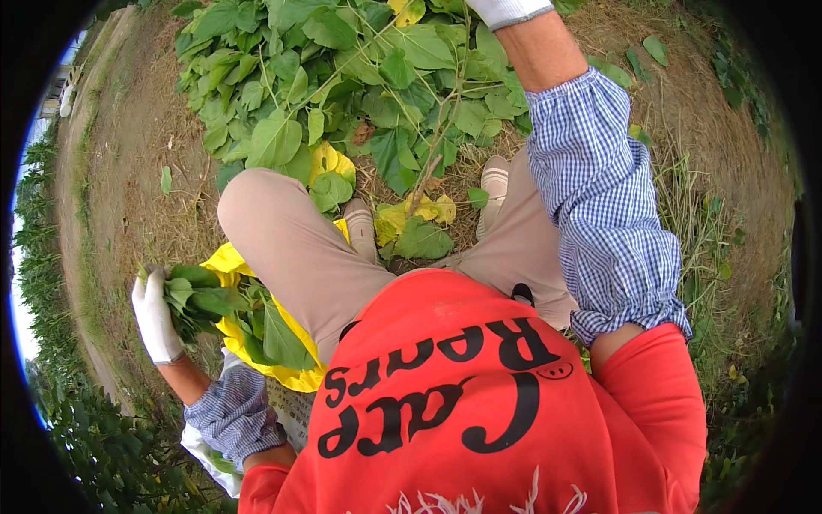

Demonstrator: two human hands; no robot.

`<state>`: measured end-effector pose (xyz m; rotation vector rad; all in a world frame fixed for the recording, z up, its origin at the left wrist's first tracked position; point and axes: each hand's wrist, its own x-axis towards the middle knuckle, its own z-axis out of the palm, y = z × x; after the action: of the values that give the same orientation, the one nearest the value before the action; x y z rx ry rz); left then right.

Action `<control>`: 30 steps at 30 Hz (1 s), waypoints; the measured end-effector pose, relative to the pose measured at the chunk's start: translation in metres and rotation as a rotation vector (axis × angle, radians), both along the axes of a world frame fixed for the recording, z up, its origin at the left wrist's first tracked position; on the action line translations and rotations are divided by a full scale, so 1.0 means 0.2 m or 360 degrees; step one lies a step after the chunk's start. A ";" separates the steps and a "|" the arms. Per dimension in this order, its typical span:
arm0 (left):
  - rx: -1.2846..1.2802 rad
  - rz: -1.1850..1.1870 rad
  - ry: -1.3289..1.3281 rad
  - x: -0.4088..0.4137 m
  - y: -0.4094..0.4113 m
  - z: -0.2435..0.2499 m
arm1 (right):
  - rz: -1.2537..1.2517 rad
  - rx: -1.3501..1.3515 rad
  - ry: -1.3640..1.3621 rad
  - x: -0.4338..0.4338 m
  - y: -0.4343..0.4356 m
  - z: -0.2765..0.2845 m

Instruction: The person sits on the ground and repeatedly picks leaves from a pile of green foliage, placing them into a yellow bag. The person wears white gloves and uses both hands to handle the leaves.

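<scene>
My left hand [154, 315], in a white glove, grips a bunch of green leaves [199, 292] at the left. Beside my left thigh stands a bag with a yellow rim [302, 379], and broad leaves [282, 337] show in its mouth. The bunch is at the outer edge of this bag. My right hand [510, 8], also in a white glove, reaches to the top edge; its fingers are cut off by the frame. Close to it rises the thin top of a leafy branch [459, 83], whose cut end points toward my feet.
A large heap of leafy branches [276, 70] lies in front of my knees. Yellow leaves [417, 209] lie between my shoes [361, 228]. A printed white sack [292, 408] is beside my left hip. Dry grass and soil [128, 193] surround me, with green plants [42, 225] at the far left.
</scene>
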<state>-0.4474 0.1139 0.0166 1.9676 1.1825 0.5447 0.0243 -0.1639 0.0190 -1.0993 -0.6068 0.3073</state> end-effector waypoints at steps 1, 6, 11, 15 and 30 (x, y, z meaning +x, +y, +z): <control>-0.0175 0.0096 0.0358 -0.12 0.00 -0.19 | -0.0005 -0.0006 0.0024 -0.01 0.00 0.01; 0.0213 0.0133 0.1456 -0.58 -0.13 -1.26 | -0.0039 0.0001 -0.0041 -0.01 0.01 -0.01; -0.0161 0.0494 0.1079 -0.62 0.03 -1.60 | -0.0089 -0.0050 -0.0071 0.02 0.02 -0.04; -0.0613 0.0141 0.0794 -0.50 0.12 -1.29 | -0.0156 -0.0063 -0.0109 0.01 -0.01 -0.03; 0.0119 -0.0545 -0.0464 0.76 -0.64 -0.06 | -0.0118 -0.0069 -0.0103 -0.02 -0.03 0.01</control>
<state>-0.2949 -0.0134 0.0038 2.0136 0.6379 0.6734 0.0196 -0.1699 0.0216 -1.1745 -0.6176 0.2220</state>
